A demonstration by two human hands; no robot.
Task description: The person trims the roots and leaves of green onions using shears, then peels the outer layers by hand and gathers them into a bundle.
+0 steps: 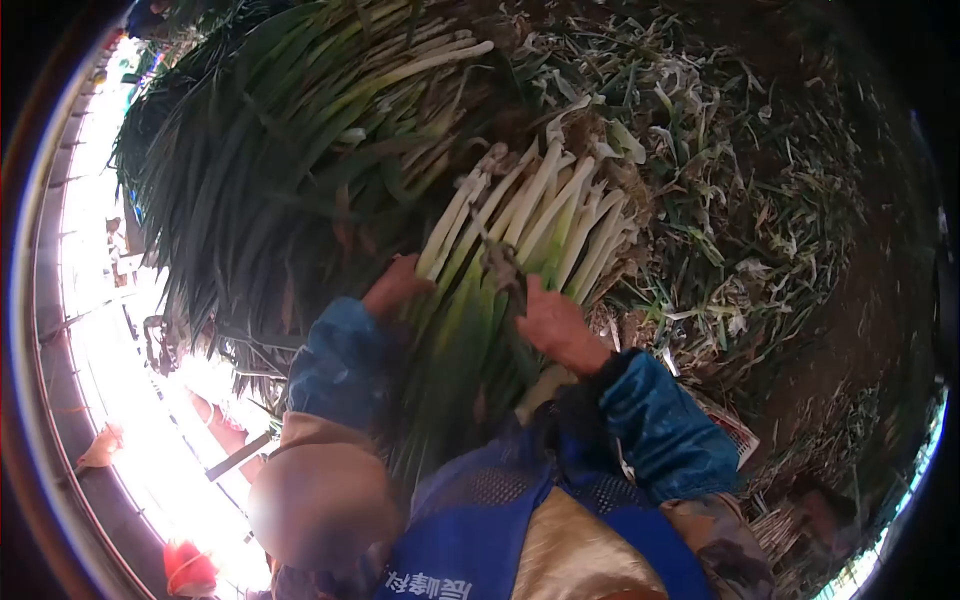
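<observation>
A fanned bundle of long green onions (545,215) lies across the middle, white ends up and green leaves down. My left hand (400,285) is closed at the left edge of the bundle, its fingertips partly hidden by the stalks. Over the right part of the bundle, my right hand (562,325) grips something dark that I cannot make out clearly. A thin, light, blade-like piece (478,220) extends up from near that hand over the white stalks.
Another large heap of green onions (240,180) lies at the upper left. Loose trimmed leaves and peelings (730,220) cover the ground on the right. A rounded beige shape (325,445), partly blurred, is at the lower left, and a red object (190,568) lies below.
</observation>
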